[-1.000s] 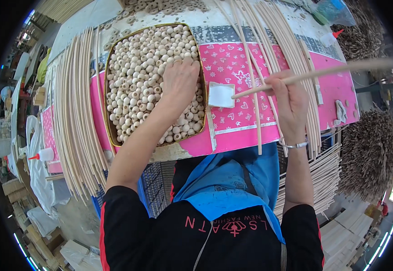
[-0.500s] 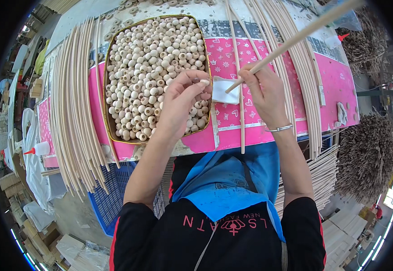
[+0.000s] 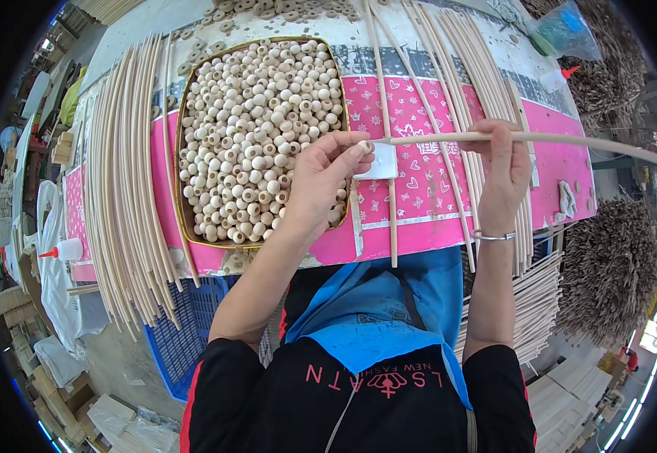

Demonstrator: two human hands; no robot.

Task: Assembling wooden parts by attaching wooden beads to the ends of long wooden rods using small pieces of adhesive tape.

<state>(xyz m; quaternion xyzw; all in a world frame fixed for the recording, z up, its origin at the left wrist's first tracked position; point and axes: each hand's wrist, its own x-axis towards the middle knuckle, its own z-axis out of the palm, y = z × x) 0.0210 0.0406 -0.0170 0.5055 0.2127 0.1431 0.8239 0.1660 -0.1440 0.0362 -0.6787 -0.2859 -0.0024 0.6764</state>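
Observation:
My left hand [image 3: 319,177] is closed in a pinch around a small pale wooden bead [image 3: 365,146], just beyond the right rim of the bead box. In my right hand [image 3: 503,170] is a long thin wooden stick [image 3: 570,139], held nearly level. Its whitish left tip is right at the bead; whether it sits inside the hole cannot be made out. Beneath that tip lies a small white square dish [image 3: 380,167]. A shallow gold-rimmed box [image 3: 180,136] full of round wooden beads [image 3: 256,128] with holes stands under and left of my left hand.
Bundles of wooden sticks lie left [image 3: 128,166] and right [image 3: 479,53] on the pink-covered table [image 3: 328,245]. Small wooden rings [image 3: 290,15] are scattered at the back. Red-tipped white bottles stand left [image 3: 70,248] and right [image 3: 553,81]. A blue crate [image 3: 185,325] is below the front edge.
The stick has swung from a steep slant with its tip over the white dish to nearly level, tip at the bead. My right hand moved right; my left hand moved slightly right.

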